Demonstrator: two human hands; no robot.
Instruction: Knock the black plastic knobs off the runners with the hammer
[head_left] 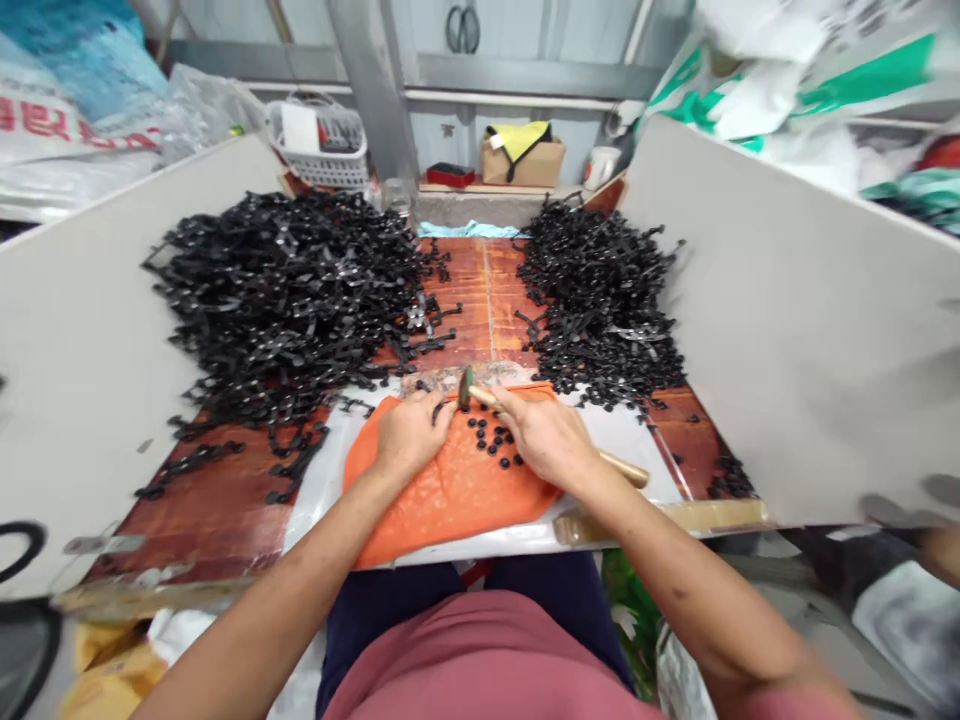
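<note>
My right hand is closed round the wooden handle of a small hammer, whose head points up at the far edge of an orange cloth. My left hand rests on the cloth with its fingers curled on a thin black plastic strip just left of the hammer head. Several small black round pieces lie loose on the cloth between my hands.
A big heap of black plastic strips covers the left of the wooden table, a smaller heap the right. Grey boards wall both sides. At the back stand a white basket, a cardboard box and a mug.
</note>
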